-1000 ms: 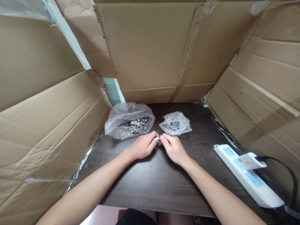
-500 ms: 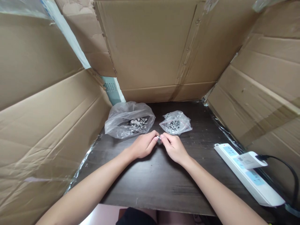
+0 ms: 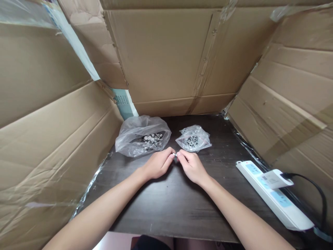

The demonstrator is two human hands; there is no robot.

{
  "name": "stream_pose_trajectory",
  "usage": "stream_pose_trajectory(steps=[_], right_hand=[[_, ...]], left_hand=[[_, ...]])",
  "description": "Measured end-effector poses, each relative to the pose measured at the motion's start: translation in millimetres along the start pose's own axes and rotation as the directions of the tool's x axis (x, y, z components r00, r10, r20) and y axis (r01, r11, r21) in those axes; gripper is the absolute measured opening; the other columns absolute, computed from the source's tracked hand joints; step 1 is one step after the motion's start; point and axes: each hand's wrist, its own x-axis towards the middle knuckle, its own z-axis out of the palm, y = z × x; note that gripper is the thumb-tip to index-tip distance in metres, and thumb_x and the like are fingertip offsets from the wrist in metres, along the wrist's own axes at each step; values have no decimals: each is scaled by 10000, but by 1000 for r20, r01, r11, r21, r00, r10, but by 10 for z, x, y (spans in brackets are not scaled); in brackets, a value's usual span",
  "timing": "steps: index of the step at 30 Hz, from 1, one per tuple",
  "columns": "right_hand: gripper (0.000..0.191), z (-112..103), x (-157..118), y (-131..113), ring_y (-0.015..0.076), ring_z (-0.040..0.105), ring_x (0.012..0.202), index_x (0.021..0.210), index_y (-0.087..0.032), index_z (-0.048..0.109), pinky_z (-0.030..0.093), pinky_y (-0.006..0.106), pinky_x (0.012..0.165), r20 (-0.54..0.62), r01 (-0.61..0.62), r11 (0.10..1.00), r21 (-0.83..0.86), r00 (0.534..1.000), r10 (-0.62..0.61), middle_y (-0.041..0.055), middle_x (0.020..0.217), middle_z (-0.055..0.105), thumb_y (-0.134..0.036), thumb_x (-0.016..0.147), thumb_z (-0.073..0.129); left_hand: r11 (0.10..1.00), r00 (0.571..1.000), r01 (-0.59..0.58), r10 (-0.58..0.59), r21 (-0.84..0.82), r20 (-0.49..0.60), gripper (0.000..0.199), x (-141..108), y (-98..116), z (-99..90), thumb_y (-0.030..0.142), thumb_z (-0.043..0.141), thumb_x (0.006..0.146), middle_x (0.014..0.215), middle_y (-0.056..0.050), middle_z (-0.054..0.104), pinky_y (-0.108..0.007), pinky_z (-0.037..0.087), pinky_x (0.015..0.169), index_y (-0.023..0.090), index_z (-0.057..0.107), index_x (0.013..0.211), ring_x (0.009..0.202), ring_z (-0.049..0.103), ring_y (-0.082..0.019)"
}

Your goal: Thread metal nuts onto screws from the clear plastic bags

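Note:
Between my two hands, above the dark tabletop (image 3: pixel 161 205), is a small shiny metal piece (image 3: pixel 174 155), mostly covered by fingertips. My left hand (image 3: pixel 160 163) pinches it from the left, thumb and forefinger together. My right hand (image 3: pixel 191 165) pinches from the other side, its fingertips close to the left ones. Whether the piece is one part or two joined parts I cannot tell. Just beyond my left hand lies an open clear plastic bag (image 3: pixel 130 139) with round metal pieces (image 3: pixel 152 139) in it. Past my right hand sits a smaller clear bag (image 3: pixel 205 140) holding metal screw-like parts (image 3: pixel 191 141).
A white power strip (image 3: pixel 278 205) lies along the right side, with a white plug-in adapter (image 3: pixel 273 179) and a black cable (image 3: pixel 318 191). Cardboard walls stand at the left (image 3: pixel 57 139), back (image 3: pixel 161 62) and right (image 3: pixel 291 104). The table's front edge is near my body.
The whole view has shifted slightly. Both hands keep their pinch on the small metal piece, and less of it shows between the fingertips.

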Motion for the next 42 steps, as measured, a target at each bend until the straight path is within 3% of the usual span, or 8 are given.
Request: stream_pose_trajectory(steps=[3,9,18,26,37,42], right_hand=[[403,-8,-2,4,139,437,583,671,-199,456,308,285,591,-24,-18,1000,-4,1000,18,-12,608,478,-427,999,401],[207,-17,-6,0,133,435,564,757,-201,524,327,264,565,-30,-14,1000,23,999,15,-33,602,484,-334,915,511],[391,8,1,13,127,414,567,655,-208,402,298,274,575,-23,19,1000,-6,1000,-20,-30,595,437,-399,996,421],[223,-1,-10,-3,130,441,560,749,-201,526,327,262,560,-21,-4,1000,22,1000,4,-33,602,493,-341,922,525],[402,6,6,24,123,393,562,649,-206,403,287,274,570,-14,27,999,-23,1000,-28,-36,583,416,-397,1002,418],[383,-10,-2,-2,130,419,569,661,-204,444,305,272,577,7,13,1000,-10,1000,-13,-29,591,448,-386,997,420]], left_hand=[[1000,1000,-4,4,0,1,251,3,-14,4,329,327,1074,840,-15,641,-288,436,693,195,522,988,713,597,-167],[1000,1000,10,-10,8,6,265,4,-42,13,349,327,1071,831,-23,644,-289,438,685,191,530,1006,709,598,-173],[1000,1000,1,-1,-3,2,274,6,-59,23,357,323,1076,828,-20,640,-282,436,693,190,531,1013,706,598,-167],[1000,1000,6,-6,0,2,275,4,-48,19,361,325,1074,837,-25,642,-285,431,684,193,531,1003,710,597,-171],[1000,1000,-16,16,10,3,285,5,-55,17,368,320,1076,858,-31,657,-293,454,719,191,534,1014,743,610,-174],[999,1000,-4,4,33,2,285,5,-50,16,367,319,1072,890,-44,661,-302,452,725,193,536,1008,776,611,-189]])
